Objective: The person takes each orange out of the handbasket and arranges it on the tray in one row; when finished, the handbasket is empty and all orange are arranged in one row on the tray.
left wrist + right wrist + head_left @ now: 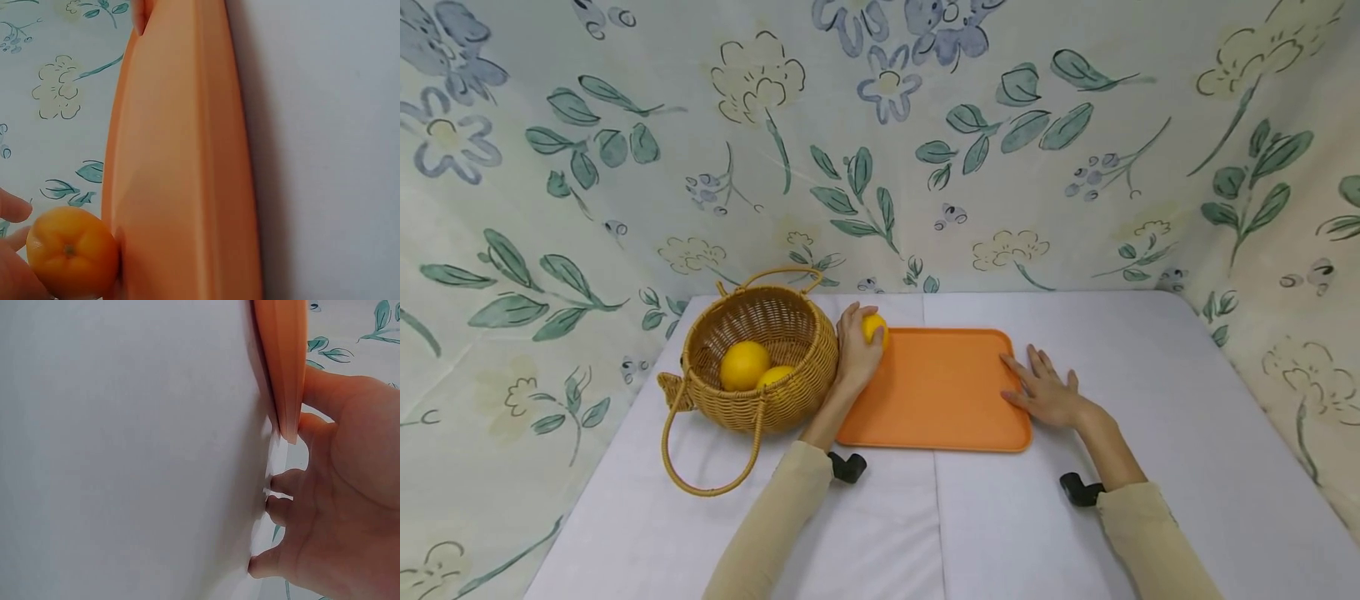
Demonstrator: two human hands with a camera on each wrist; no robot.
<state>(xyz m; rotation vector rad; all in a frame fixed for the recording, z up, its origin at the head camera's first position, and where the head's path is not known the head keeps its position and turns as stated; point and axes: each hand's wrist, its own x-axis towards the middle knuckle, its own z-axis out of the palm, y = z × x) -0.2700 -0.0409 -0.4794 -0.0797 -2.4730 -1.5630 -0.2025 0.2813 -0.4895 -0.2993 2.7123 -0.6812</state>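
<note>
My left hand (859, 350) holds an orange (874, 328) at the far left corner of the orange tray (940, 387). In the left wrist view the same orange (70, 251) shows its stem end, close against the tray (159, 156), with my fingers (15, 206) at its side. My right hand (1048, 392) lies with spread fingers at the tray's right edge. Some of those fingers touch the rim, while others rest on the white cloth, as the right wrist view of the hand (337, 481) shows.
Left of the tray stands a wicker basket (797, 400) with two more oranges inside, one orange (745, 365) showing clearly. One basket handle (711, 492) droops onto the white tablecloth (992, 517). A floral curtain (880, 192) hangs behind the table.
</note>
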